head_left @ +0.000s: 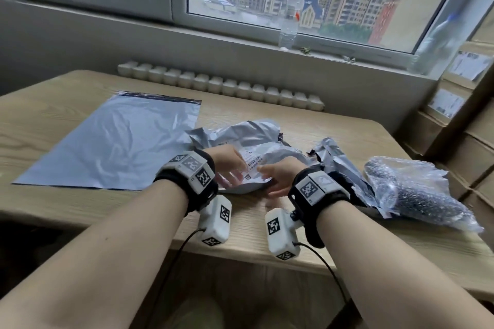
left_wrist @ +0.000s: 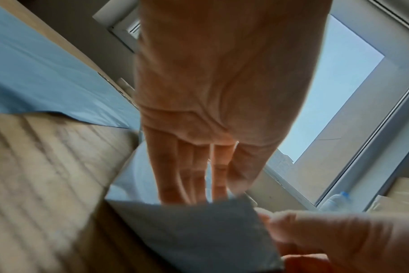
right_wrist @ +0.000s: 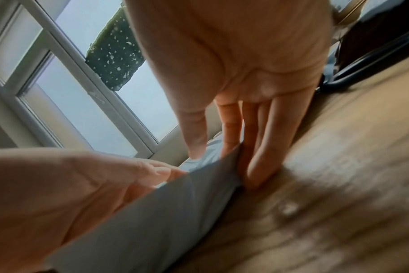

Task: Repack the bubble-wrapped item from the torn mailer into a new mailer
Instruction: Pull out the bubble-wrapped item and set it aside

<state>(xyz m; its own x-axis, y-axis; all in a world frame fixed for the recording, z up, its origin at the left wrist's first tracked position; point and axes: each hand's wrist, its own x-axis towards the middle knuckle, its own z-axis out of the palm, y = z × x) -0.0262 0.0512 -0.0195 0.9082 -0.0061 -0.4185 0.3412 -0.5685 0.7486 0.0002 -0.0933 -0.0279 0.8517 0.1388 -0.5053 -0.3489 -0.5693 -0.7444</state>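
The crumpled torn mailer (head_left: pixel 256 136), grey with a white barcode label, lies at the middle of the wooden table (head_left: pixel 267 243). My left hand (head_left: pixel 231 168) rests on its label with straight fingers (left_wrist: pixel 175 177). My right hand (head_left: pixel 272 181) pinches the mailer's near edge (right_wrist: pixel 152 221), thumb (right_wrist: pixel 194 144) on top and fingers underneath. A dark item in bubble wrap (head_left: pixel 417 192) lies free on the table to the right, beside a second torn scrap (head_left: pixel 336 157). The new mailer (head_left: pixel 115 141) lies flat and smooth at the left, also seen in the left wrist view (left_wrist: pixel 47 73).
A clear water bottle (head_left: pixel 290 19) stands on the windowsill behind the table, and a second bottle (head_left: pixel 438 43) leans at the right. Stacked cardboard boxes (head_left: pixel 467 147) line the right side. A white ribbed radiator (head_left: pixel 219 85) runs along the table's far edge.
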